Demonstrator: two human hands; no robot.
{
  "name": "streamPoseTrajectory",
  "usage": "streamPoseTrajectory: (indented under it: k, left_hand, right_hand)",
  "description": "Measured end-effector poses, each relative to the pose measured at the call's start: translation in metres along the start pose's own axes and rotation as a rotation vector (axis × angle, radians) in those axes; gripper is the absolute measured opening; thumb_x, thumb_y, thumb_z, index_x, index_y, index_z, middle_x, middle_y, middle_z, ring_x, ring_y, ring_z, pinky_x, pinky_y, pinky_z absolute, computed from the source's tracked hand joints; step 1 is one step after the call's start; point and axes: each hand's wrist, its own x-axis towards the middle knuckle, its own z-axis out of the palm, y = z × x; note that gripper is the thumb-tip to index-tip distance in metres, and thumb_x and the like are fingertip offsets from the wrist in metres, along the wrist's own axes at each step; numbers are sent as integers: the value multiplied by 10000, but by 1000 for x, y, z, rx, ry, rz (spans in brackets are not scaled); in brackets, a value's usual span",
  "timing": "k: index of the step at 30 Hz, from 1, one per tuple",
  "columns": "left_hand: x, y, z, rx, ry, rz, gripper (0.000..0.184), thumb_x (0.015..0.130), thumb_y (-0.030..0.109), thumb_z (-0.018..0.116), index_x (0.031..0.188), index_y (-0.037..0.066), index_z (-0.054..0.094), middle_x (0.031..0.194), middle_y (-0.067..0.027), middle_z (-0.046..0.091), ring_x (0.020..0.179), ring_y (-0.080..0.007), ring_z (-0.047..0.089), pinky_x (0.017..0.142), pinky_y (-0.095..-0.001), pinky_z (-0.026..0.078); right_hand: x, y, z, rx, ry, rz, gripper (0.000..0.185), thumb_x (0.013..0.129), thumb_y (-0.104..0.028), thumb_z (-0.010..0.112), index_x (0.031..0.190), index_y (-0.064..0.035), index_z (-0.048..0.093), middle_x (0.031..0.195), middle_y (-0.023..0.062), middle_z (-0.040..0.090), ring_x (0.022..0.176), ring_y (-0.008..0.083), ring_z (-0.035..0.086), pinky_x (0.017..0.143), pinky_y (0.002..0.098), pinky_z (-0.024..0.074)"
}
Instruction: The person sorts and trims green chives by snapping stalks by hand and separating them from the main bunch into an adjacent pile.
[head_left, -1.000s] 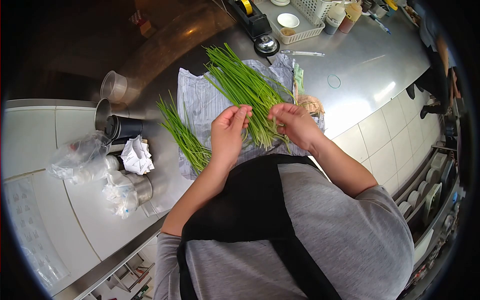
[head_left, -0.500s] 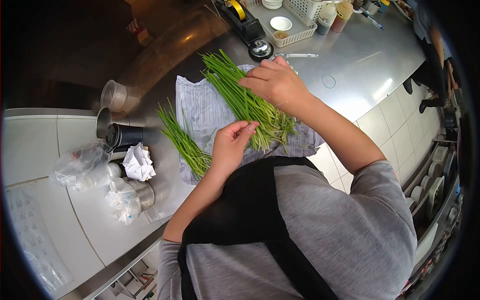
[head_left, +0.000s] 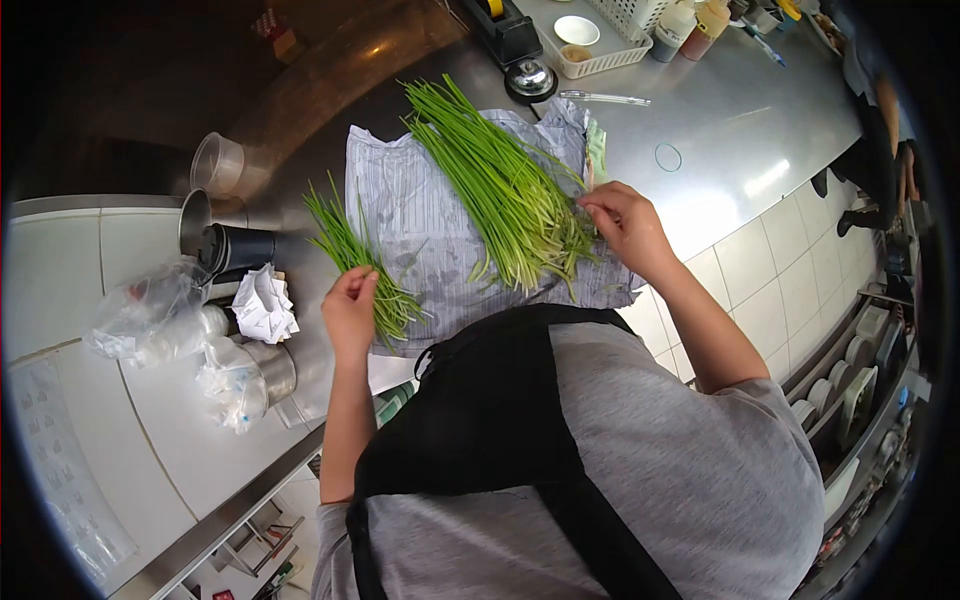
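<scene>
A large bunch of long green stalks [head_left: 490, 180] lies slantwise on a damp grey striped cloth [head_left: 385, 175]. A smaller bunch [head_left: 345, 235] rests along the cloth's left edge. My left hand [head_left: 350, 305] is over the lower part of the small bunch, its thumb and fingers pinched together; whether a stalk is between them is too small to tell. Beside the pale lower ends of the large bunch is my right hand [head_left: 622, 225], thumb and fingertips closed on something too small to make out.
A bell [head_left: 530, 78], a pen [head_left: 605, 98] and a white basket [head_left: 605, 62] stand beyond the cloth. Black cups [head_left: 240, 248], crumpled paper [head_left: 265, 305] and plastic bags [head_left: 150, 310] are at the left. Another person's dark shoe [head_left: 858, 217] shows at the right.
My left hand has moved left from the large bunch to the small one. My right hand has come down from above the large bunch to its lower right side.
</scene>
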Motion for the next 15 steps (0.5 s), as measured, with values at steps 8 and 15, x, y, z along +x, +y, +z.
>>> streamPoseTrajectory:
  k: [8,15]
  left_hand:
    - [-4,-10,-9,273,98,-29,299,776,167,725,1006,1,632,667,-91,643,559,-158,582,553,-294,452]
    - [-7,20,1,173,151,101,259,774,133,730,986,22,629,647,-25,556,550,-114,515,525,-253,416]
  right_hand:
    - [-4,-15,10,-682,41,-219,105,761,-141,666,861,-121,645,892,11,581,905,215,528,743,380,387]
    - [8,-27,62,-732,-132,-255,143,762,-275,666,782,-135,644,846,22,581,866,214,540,742,382,378]
